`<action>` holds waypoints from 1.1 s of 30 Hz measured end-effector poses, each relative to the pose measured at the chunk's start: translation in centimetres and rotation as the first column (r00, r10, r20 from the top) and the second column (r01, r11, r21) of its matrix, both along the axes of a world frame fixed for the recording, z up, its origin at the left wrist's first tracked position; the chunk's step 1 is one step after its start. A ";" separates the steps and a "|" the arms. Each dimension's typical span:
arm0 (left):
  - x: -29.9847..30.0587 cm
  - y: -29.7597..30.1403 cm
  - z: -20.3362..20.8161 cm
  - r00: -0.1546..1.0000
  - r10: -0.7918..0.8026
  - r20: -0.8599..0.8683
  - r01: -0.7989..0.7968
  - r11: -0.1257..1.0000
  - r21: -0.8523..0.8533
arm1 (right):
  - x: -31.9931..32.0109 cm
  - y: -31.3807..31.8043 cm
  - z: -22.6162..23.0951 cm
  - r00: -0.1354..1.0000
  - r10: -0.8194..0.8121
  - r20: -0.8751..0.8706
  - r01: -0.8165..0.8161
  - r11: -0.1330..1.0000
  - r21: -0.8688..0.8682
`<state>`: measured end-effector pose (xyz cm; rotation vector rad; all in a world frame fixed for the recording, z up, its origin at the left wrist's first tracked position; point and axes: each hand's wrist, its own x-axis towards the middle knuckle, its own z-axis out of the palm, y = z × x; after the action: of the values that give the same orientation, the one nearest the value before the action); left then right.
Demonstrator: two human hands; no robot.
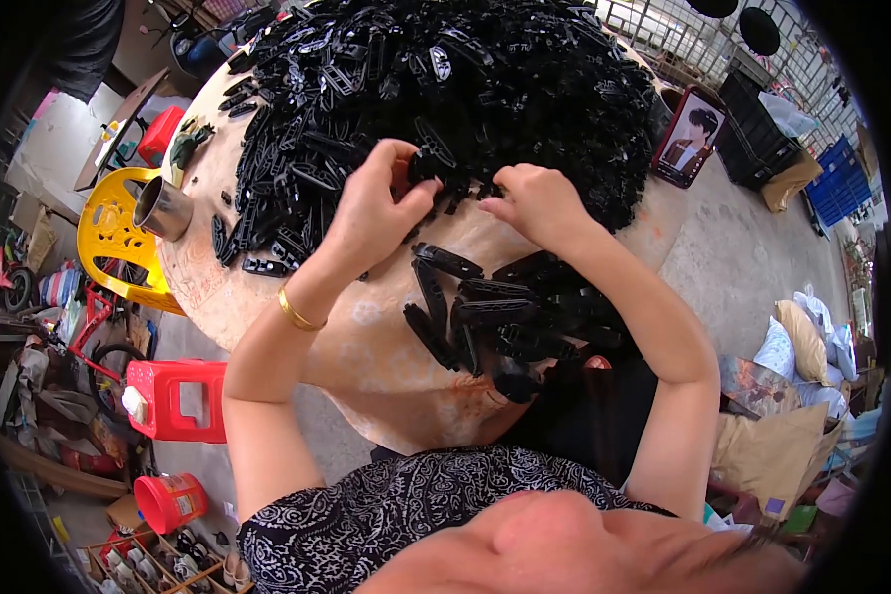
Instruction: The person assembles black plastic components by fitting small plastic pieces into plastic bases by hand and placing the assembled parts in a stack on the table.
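Note:
A big heap of black plastic parts (445, 89) covers the far half of a round tan table (366, 337). My left hand (371, 203) pinches one black plastic part (428, 163) at the heap's near edge. My right hand (535, 203) rests fingers-down on the same edge, touching parts; I cannot tell if it grips one. A smaller pile of long black parts (495, 312) lies near the table's front edge, between my forearms. A gold bracelet (297, 313) circles my left wrist.
A metal cup (160, 208) stands at the table's left edge. A phone (690, 137) leans at the right edge. A yellow chair (109, 238), red stool (173, 396) and red bucket (168, 502) stand on the left. Crates and bags lie on the right.

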<state>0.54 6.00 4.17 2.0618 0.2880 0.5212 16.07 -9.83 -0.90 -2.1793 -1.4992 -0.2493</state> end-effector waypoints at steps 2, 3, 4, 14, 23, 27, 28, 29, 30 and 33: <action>0.1 -0.6 -0.5 0.990 -0.131 -0.049 0.104 0.924 -0.369 | -0.3 0.5 -0.5 0.997 -0.063 0.034 0.066 0.993 -0.100; 0.0 -0.8 -0.6 0.983 -0.176 -0.044 0.134 0.868 -0.478 | -0.5 0.5 -0.7 0.997 -0.069 0.034 0.073 0.993 -0.097; 0.0 -0.5 -1.0 0.977 -0.210 -0.032 0.153 0.802 -0.577 | -0.8 0.4 -0.9 0.995 -0.071 0.069 0.077 0.992 -0.096; 0.0 -1.4 -2.9 0.962 -0.274 0.000 0.166 0.583 -0.795 | -2.6 -3.5 2.4 0.948 0.096 -0.304 -0.053 0.988 0.146; -0.7 -3.2 -1.3 0.917 -0.399 -0.018 0.259 0.628 -0.734 | -4.8 -4.0 3.6 0.769 0.250 -0.589 -0.105 0.957 0.269; -0.2 -2.8 -3.2 0.970 -0.228 0.089 0.230 0.722 -0.653 | -5.1 -3.9 4.2 0.831 0.169 -0.529 0.028 0.939 0.344; -0.3 -2.6 -3.0 0.966 -0.256 0.024 0.209 0.726 -0.655 | -5.3 -3.8 4.4 0.832 0.189 -0.522 0.040 0.917 0.396; -0.3 -2.7 -3.1 0.967 -0.254 0.025 0.208 0.726 -0.656 | -5.4 -3.7 4.4 0.832 0.190 -0.522 0.038 0.918 0.395; -0.3 -2.9 -3.3 0.969 -0.246 0.007 0.186 0.711 -0.679 | -5.6 -3.7 4.2 0.810 0.235 -0.537 0.022 0.903 0.428; -0.5 -2.9 -3.4 0.966 -0.258 0.006 0.192 0.706 -0.681 | -5.5 -3.7 3.9 0.766 0.297 -0.569 -0.013 0.893 0.449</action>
<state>0.07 3.06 0.80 1.3660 0.2277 0.1255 10.58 -13.49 2.97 -1.5444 -1.0979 0.1938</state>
